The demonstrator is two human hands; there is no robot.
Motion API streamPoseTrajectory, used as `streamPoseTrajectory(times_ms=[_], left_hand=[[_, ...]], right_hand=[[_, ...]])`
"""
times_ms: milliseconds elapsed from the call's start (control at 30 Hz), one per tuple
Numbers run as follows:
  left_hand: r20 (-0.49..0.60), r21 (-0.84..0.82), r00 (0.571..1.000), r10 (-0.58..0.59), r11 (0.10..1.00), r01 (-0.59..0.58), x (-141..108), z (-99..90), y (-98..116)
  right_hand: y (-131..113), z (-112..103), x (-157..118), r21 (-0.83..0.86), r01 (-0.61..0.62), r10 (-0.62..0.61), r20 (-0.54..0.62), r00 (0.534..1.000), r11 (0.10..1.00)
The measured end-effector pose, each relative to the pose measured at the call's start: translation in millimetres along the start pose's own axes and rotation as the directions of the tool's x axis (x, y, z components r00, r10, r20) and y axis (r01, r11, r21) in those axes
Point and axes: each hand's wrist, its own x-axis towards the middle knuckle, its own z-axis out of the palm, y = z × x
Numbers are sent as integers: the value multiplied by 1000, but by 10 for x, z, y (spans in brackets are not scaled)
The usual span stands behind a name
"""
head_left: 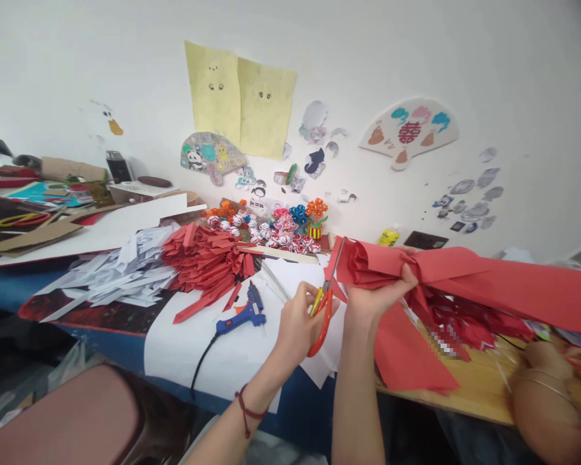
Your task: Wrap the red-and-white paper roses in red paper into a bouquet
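Note:
My left hand (300, 320), with a dark red cord bracelet at the wrist, grips scissors (326, 316) with orange-red and yellow handles. The blades point up along the left end of a folded bundle of red paper (368, 263). Closed around that bundle from below is my right hand (382, 294); its thumb presses on the front. Long red sheets trail away from it to the right. Left of the scissors, a blue glue gun (244, 315) lies on white paper (188, 355). A pile of cut red paper strips (206, 258) sits behind the glue gun.
White paper strips (126, 268) are heaped at left. Paper flowers (275, 226) stand against the wall. A pinkish-brown stool (68, 420) is at the lower left. At right, another person's arm (547, 394) is over the wooden tabletop (479, 387), near a red sheet (407, 352).

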Motion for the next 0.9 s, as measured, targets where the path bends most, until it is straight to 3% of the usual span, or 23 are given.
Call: streamPoseTrajectory(times_ms=[367,567,633,700,800,900], left_hand=[[70,-160,998,-5,987,16,-2,-8,57],[89,-221,995,-42,973,61,137,-46,-84],[8,-71,998,-61,996,62,194,-81,-164],[-108,241,993,-48,968,73,238,-112,-237],[-159,665,987,-10,738,115,268,-113,-324],[-110,796,993,-33,595,108,278,-42,-386]], right_hand=[[8,-5,0,17,8,-9,19,1000,1000],[2,-103,112,-8,47,-47,-10,999,999],[-12,-134,151,-6,57,-57,-5,998,998],[-29,-154,182,-10,43,-43,6,999,999],[-48,-164,221,-54,6,-5,11,1000,999],[-54,-159,265,-137,-16,20,28,999,990]])
